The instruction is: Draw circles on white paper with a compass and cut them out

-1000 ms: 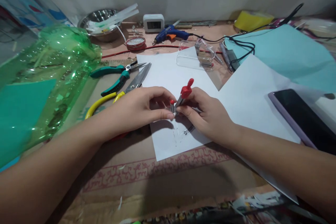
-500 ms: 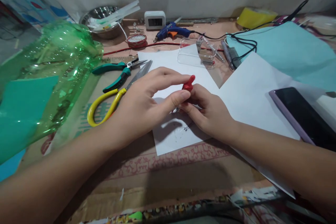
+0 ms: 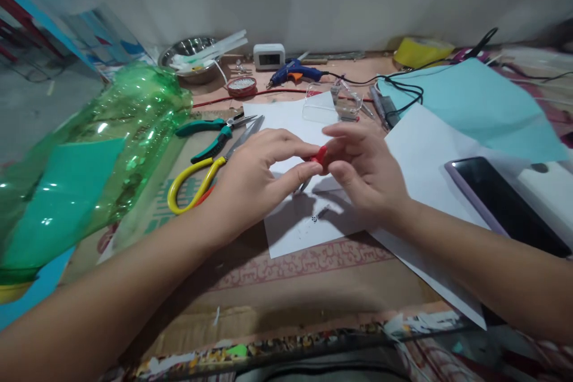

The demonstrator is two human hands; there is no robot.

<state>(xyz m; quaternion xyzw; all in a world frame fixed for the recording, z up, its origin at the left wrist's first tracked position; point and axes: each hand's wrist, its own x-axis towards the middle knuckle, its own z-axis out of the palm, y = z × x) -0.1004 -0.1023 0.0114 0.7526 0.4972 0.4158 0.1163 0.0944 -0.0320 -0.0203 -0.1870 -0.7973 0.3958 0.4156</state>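
Pinching a red-headed grey metal drawing compass at its top, between the thumb and fingertips of the left hand. Angling a short grey leg down towards a white paper sheet, close below the left thumb; cannot tell, for blur and shadow, whether touching the sheet or just above. Holding the right hand open just beside the compass, with fingers loosely curved and thumb apart; cannot tell about any contact between a half-hidden fingertip and the red plastic.

For good control, grip lightly and high on the head, with pads meeting from opposite sides. Roll the compass between thumb and finger rather than twisting the whole wrist, and lean it only slightly. Press just enough to settle the point without tearing the sheet. Flatten the paper against the brown cardboard with any free fingers, well away from the legs. Watch the small dark printed mark, near the leg on the same sheet. Mind also the yellow-handled metal scissors on the bench, partly behind the left hand.
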